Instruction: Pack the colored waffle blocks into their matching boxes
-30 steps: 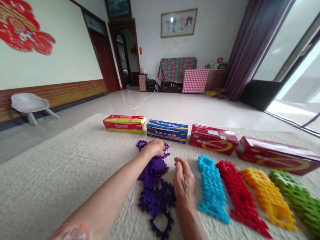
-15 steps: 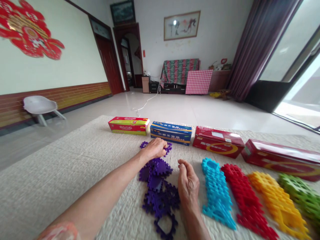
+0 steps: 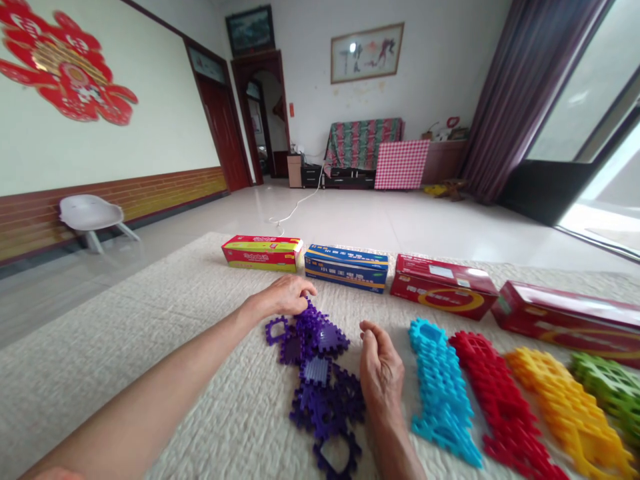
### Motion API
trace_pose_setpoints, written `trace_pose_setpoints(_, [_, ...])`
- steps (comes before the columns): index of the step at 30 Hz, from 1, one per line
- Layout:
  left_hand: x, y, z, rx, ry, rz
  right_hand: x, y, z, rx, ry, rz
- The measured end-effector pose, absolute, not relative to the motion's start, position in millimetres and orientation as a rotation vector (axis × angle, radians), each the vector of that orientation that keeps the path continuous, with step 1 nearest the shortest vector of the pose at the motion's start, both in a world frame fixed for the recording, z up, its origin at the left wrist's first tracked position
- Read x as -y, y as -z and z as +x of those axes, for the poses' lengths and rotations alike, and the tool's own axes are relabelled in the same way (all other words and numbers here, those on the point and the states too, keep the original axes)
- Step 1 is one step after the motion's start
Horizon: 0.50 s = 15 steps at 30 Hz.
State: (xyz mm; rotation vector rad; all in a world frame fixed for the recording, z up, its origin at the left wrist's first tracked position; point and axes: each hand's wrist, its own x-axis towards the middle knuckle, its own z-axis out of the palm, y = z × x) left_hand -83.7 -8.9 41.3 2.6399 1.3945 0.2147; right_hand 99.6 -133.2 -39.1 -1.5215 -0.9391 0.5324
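A loose row of purple toothed plastic building tiles (image 3: 320,407) lies on the pale quilted mat, some overlapping. At its far end my left hand (image 3: 287,295) is closed, thumb and fingers bent down on a purple tile (image 3: 309,311). Its fingertips are partly hidden. To the left of the heap lies a purple frame tile (image 3: 277,330). My right hand (image 3: 383,370) stands on its edge along the right side of the purple tiles, fingers loosely curved, with nothing visible in it. Right of it is a neat strip of blue toothed tiles (image 3: 443,393).
Strips of red tiles (image 3: 503,400), yellow tiles (image 3: 570,410) and green tiles (image 3: 607,387) lie further right. Behind stand a red-yellow box (image 3: 263,255), a blue box (image 3: 346,269), a dark red box (image 3: 443,285) and another dark red box (image 3: 573,320).
My left hand has come left and nearer, and the far purple tiles have shifted toward the heap with it. My right hand stays in about the same place.
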Motion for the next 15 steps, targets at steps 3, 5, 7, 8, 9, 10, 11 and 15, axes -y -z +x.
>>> trace_pose_setpoints(3, [-13.4,-31.0,-86.8,-1.518,-0.288,2.554,133.6,40.1,99.2,1.002,-0.500,-1.518])
trace_pose_setpoints(5, [-23.0,-19.4,-89.1,-1.582,-0.336,2.512,133.5,41.8,98.7,1.083,-0.479,-1.515])
trace_pose_setpoints(7, [-25.9,-6.3,-91.4,-1.632,-0.367,2.463,132.9,44.5,97.7,1.173,-0.454,-1.508])
trace_pose_setpoints(8, [-24.7,-0.2,-92.4,-1.649,-0.380,2.439,132.4,46.2,96.9,1.220,-0.439,-1.504])
trace_pose_setpoints(9, [-21.8,5.1,-93.1,-1.659,-0.395,2.419,132.0,48.0,95.9,1.271,-0.424,-1.498])
trace_pose_setpoints(10, [-17.5,9.5,-93.6,-1.660,-0.415,2.405,131.6,49.8,94.6,1.328,-0.408,-1.494])
trace_pose_setpoints(11, [-11.9,12.8,-93.9,-1.650,-0.438,2.396,131.3,51.4,93.3,1.390,-0.390,-1.493])
trace_pose_setpoints(15, [18.7,17.7,-94.4,-1.552,-0.533,2.390,131.8,53.7,89.4,1.578,-0.314,-1.505])
